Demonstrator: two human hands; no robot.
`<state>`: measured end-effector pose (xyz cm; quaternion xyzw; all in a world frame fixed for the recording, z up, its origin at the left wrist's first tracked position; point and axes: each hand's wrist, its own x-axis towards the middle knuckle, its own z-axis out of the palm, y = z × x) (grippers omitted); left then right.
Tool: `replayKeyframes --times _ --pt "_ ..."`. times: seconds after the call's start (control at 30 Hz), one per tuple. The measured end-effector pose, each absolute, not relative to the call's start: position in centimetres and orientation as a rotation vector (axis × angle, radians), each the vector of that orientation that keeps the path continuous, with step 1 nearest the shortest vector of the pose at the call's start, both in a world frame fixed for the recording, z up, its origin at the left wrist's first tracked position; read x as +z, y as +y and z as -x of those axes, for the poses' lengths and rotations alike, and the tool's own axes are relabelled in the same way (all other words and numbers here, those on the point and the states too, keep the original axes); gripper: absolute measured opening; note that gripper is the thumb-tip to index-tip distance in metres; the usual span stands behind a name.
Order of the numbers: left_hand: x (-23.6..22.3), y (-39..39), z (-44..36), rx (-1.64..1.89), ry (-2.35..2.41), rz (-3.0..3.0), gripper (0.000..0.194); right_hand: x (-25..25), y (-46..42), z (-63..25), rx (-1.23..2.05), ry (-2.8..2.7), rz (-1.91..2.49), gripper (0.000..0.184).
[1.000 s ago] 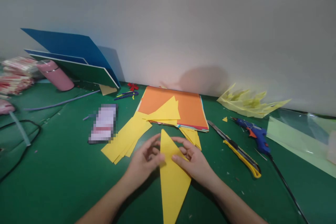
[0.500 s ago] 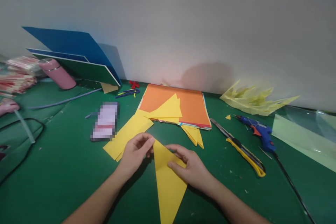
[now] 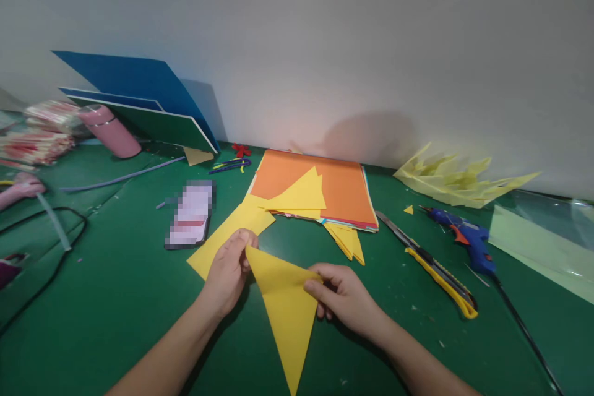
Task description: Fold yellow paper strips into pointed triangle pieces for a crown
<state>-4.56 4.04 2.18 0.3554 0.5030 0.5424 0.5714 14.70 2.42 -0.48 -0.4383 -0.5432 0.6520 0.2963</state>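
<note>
A yellow paper triangle [image 3: 285,303] is held between my two hands, its long point directed down toward me. My left hand [image 3: 231,272] pinches its upper left corner. At the upper right corner, my right hand [image 3: 346,297] grips the paper with the thumb on top and fingers behind. Just beyond my left hand lie flat yellow paper strips [image 3: 253,213]. More yellow triangles [image 3: 301,195] rest on a stack of coloured paper with an orange sheet [image 3: 346,192] on top, and smaller folded yellow pieces [image 3: 346,238] stick out below it.
Right of my hands lie a yellow utility knife [image 3: 440,281], a blue glue gun [image 3: 468,238] with its cord, and a pale yellow paper piece with pointed tips [image 3: 464,182]. To the left are a phone [image 3: 190,213], a pink bottle [image 3: 114,133] and leaning blue boards [image 3: 134,83].
My left hand has moved to the triangle's top corner and pulled it left. My right hand has shifted to the other corner. The triangle has turned, its upper edge now lying more level.
</note>
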Motion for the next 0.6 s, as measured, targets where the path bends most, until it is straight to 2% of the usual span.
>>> replayKeyframes --times 0.13,0.3,0.4,0.6 --pt "2.0 4.3 4.6 1.278 1.186 -0.731 0.039 -0.6 2.7 -15.1 1.786 -1.335 1.176 0.046" --pt "1.2 4.6 4.6 1.451 1.224 -0.722 0.036 -1.0 3.0 -15.2 1.694 -1.211 1.236 0.050" --pt "1.0 4.2 4.3 1.489 1.258 -0.835 0.031 -1.0 3.0 -14.9 1.563 -1.209 1.315 0.051" --pt "0.6 2.7 3.2 1.313 1.226 -1.201 0.034 -0.6 2.9 -15.1 1.160 -1.394 1.359 0.054"
